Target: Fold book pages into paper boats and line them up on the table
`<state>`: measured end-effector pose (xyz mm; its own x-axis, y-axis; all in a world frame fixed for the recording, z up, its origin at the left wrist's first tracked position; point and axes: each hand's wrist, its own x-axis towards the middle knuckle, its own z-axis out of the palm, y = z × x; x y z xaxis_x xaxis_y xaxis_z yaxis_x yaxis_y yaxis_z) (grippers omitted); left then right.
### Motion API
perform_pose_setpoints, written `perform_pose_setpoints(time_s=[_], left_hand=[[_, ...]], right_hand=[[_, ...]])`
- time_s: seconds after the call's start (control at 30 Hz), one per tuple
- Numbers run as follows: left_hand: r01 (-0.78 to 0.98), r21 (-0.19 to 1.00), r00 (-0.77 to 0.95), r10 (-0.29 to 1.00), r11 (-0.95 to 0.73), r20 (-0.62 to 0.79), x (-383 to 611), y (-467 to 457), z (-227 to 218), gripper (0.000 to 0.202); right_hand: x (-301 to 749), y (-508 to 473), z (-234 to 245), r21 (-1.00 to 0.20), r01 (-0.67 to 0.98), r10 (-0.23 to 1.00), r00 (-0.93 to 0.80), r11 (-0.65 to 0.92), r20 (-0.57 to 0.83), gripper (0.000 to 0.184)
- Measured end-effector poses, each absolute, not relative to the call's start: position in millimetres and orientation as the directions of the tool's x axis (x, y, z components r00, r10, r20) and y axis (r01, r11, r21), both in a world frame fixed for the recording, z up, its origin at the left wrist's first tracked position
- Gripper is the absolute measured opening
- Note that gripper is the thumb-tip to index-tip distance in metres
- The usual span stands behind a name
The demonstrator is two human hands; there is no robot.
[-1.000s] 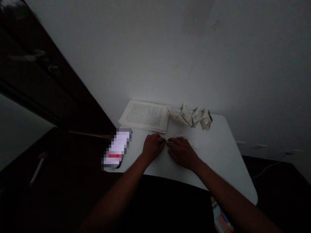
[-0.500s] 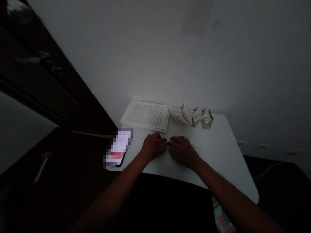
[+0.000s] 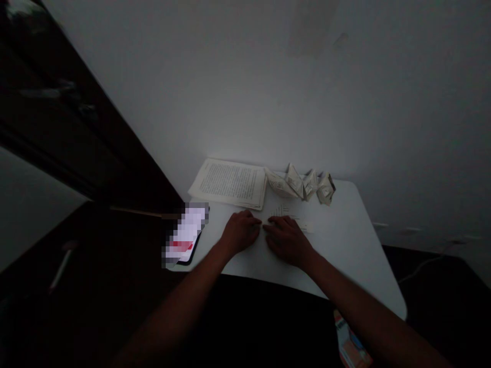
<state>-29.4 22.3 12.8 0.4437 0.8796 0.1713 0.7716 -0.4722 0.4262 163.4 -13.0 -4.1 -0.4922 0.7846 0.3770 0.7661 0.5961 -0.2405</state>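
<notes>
My left hand (image 3: 240, 232) and my right hand (image 3: 288, 238) rest side by side on a small white table (image 3: 345, 245), fingertips meeting over a flat piece of printed paper (image 3: 286, 212). The fingers of both hands are curled and press down on the paper, which sticks out past my right hand's fingers. A stack of printed pages (image 3: 230, 183) lies just beyond my left hand. Several folded paper shapes (image 3: 305, 185) stand in a row at the table's far edge, beyond my right hand.
A phone with a lit screen (image 3: 186, 234) lies at the table's left corner. A white wall rises behind the table. Dark furniture (image 3: 57, 117) fills the left side. A colourful packet (image 3: 351, 347) shows under the table's right front edge.
Both hands stay pressed on the paper, fingertips shifting slightly. The view wobbles a little; nothing else moves.
</notes>
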Motion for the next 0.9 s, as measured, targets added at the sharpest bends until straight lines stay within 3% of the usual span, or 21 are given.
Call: perform_pose_setpoints(time_s=[0.1, 0.2, 0.43, 0.9], left_hand=[[0.751, 0.560, 0.380, 0.923, -0.350, 0.067, -33.6, 34.6, 19.2, 0.019], [0.739, 0.602, 0.400, 0.916, -0.304, -0.028, -35.0, 46.4, 22.9, 0.015], [0.766, 0.547, 0.451, 0.889, -0.337, -0.084, -27.6, 56.6, 26.3, 0.016], [0.855, 0.440, 0.337, 0.939, -0.276, -0.067, -16.4, 48.0, 29.7, 0.018]], right_hand=[[162.8, -13.1, -2.5, -0.236, 0.766, 0.784, -0.498, 0.598, 0.371, 0.030], [162.8, -13.2, -0.9, -0.232, 0.773, 0.791, -0.496, 0.591, 0.359, 0.031], [163.1, -13.6, 0.3, -0.233, 0.770, 0.790, -0.503, 0.594, 0.350, 0.032], [163.6, -12.6, -2.6, -0.217, 0.773, 0.784, -0.502, 0.596, 0.364, 0.031]])
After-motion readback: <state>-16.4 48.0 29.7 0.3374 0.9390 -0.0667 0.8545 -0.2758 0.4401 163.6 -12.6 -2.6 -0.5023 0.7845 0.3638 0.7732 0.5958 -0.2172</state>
